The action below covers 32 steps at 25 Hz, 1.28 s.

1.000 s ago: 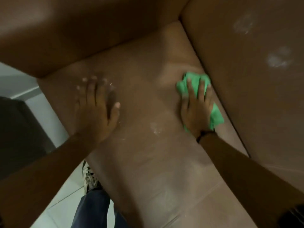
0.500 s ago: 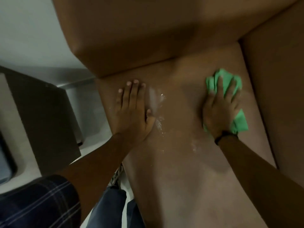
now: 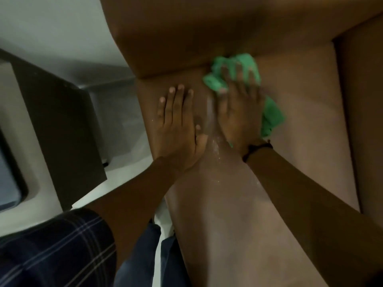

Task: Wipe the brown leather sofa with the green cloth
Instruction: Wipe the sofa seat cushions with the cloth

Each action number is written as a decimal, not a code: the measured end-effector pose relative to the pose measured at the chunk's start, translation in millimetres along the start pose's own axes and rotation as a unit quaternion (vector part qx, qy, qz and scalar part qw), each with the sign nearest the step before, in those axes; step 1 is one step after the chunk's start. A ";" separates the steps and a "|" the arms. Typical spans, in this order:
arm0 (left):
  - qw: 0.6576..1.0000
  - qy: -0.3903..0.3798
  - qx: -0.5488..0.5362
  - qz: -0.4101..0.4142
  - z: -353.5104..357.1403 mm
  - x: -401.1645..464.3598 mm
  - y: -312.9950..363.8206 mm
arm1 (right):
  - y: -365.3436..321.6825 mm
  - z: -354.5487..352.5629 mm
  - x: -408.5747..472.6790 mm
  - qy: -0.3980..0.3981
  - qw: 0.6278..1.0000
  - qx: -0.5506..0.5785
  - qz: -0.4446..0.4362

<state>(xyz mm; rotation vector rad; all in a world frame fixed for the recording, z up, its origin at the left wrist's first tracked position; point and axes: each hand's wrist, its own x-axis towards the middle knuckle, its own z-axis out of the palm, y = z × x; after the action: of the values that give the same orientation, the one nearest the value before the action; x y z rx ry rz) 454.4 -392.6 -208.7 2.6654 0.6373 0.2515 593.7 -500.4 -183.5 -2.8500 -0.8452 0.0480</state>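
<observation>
Step in hand: the seat of the sofa (image 3: 300, 125) is being wiped with the cloth (image 3: 246, 65), close to the seam where the seat meets the upright cushion.
How to do it well: the cloth is best kept spread and pressed flat under the whole palm, so that it is not bunched into a lump; at present it is crumpled at the front. The white wet specks (image 3: 216, 146) lying between the two hands look to be what most needs passing over, and overlapping strokes along the seat would likely lift them without streaks. The crease at the seam may trap dirt, so the cloth's edge could be pushed into it.
Right hand (image 3: 238, 112): laid palm-down on the cloth with fingers spread and slightly curled, so the cloth is pinned against the leather rather than gripped in a fist. Green folds stick out ahead of the fingertips and to the right of the wrist.
Left hand (image 3: 178, 129): open flat, fingers together and extended, nothing held; it rests on the seat near its left edge, just beside the right hand, apparently as a brace.
Cloth position: on the seat, touching the seam.
</observation>
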 end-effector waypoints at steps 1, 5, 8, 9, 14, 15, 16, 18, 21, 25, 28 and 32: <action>1.000 0.012 -0.007 0.002 2.6 0.4 -2.4 | -8.2 7.6 -1.9 -0.008 0.998 0.011 -0.060; 0.996 -0.010 -0.091 -0.006 -16.9 1.7 6.0 | 28.6 -25.4 -79.0 -0.126 0.970 -0.003 -0.207; 0.994 -0.022 -0.108 -0.002 -25.1 1.5 6.1 | 31.9 -27.0 -56.0 -0.103 0.988 -0.030 -0.114; 0.995 -0.009 -0.103 0.003 -20.6 2.1 2.8 | 17.2 -16.8 -34.3 -0.075 0.994 -0.037 -0.069; 0.986 0.001 -0.169 0.008 -13.7 0.8 -3.6 | -9.8 3.6 -98.3 -0.092 0.978 -0.021 -0.184; 0.983 -0.014 -0.184 0.008 -19.0 0.3 -2.7 | -4.5 -9.1 -140.5 -0.126 0.972 -0.024 -0.195; 0.981 -0.030 -0.192 0.007 -26.3 0.3 0.1 | 2.0 -25.2 -171.6 -0.153 0.969 -0.030 -0.191; 0.979 -0.050 -0.196 0.004 -35.3 -1.0 3.0 | 9.2 -30.1 -181.0 -0.156 0.976 -0.032 -0.149; 0.983 -0.046 -0.176 0.017 -22.2 -0.8 -3.5 | -26.5 3.3 -129.0 -0.080 0.996 -0.024 -0.002; 0.985 -0.062 -0.151 0.061 -13.8 -15.4 -6.7 | -32.0 17.8 -167.8 -0.097 0.988 -0.005 -0.119; 0.984 -0.145 -0.082 0.071 -31.1 -51.2 13.3 | 29.4 -30.9 -229.9 -0.142 0.988 -0.057 -0.029; 0.989 -0.136 -0.018 0.052 -20.4 -80.4 25.3 | 62.2 -25.4 -172.9 -0.055 0.978 -0.052 0.192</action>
<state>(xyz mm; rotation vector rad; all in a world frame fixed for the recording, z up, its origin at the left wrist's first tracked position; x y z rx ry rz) 388.4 -444.2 -186.5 2.6360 0.4032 -0.0732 484.1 -649.6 -172.0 -3.0915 -0.3089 0.2157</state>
